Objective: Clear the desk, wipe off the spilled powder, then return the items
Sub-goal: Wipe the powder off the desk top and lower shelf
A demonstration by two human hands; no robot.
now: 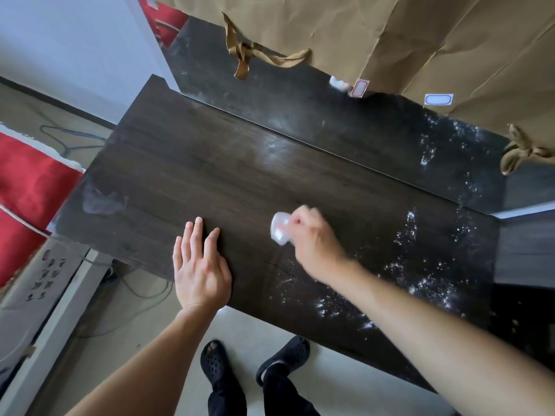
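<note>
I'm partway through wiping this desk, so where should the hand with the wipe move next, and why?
Probably sweep the right hand, gripping the white wipe, rightward: spilled powder speckles the right end of the desk, while the stretch by the flat left hand looks mostly clean.

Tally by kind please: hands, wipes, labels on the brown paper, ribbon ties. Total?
hands: 2, left hand and right hand
white wipe: 1
labels: 2, red-edged label and blue-edged label
ribbon ties: 2
Total: 7
</note>
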